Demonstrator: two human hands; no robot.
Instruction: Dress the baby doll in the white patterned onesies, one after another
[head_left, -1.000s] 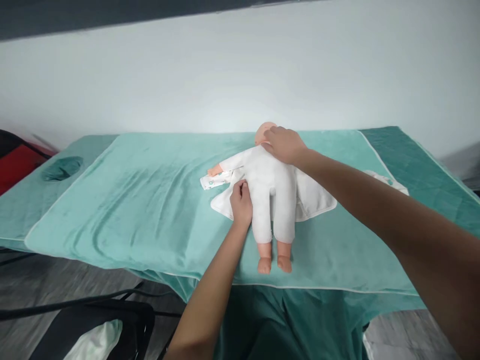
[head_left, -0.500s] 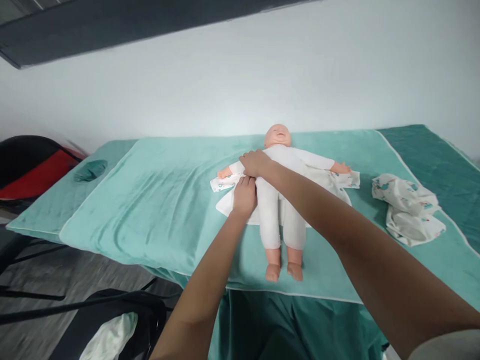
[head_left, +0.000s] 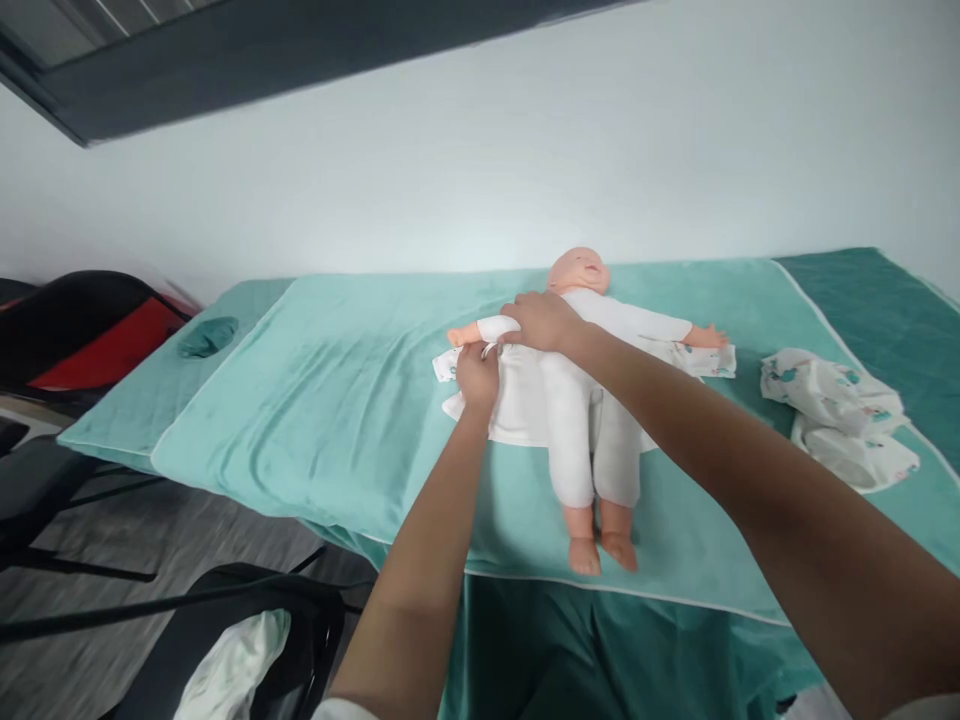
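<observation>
A baby doll [head_left: 592,400] in a white suit lies face up on a teal towel [head_left: 315,420], on top of an opened white garment [head_left: 510,420]. My right hand [head_left: 541,322] is closed over the doll's upper arm near the shoulder. Just below it, my left hand [head_left: 477,376] pinches the garment's edge by the printed sleeve [head_left: 448,366]. The doll's other arm stretches right over a second printed sleeve [head_left: 709,360].
A crumpled printed cloth [head_left: 836,415] lies on the towel at the right. The padded table [head_left: 862,300] has a face hole [head_left: 206,338] at its left end. A black and red chair [head_left: 90,335] stands left; a dark stool with white cloth [head_left: 232,670] sits below.
My right hand moved from the doll's head down to its upper arm. My left hand slid up the garment's edge toward the sleeve. The view shifted, showing the crumpled cloth.
</observation>
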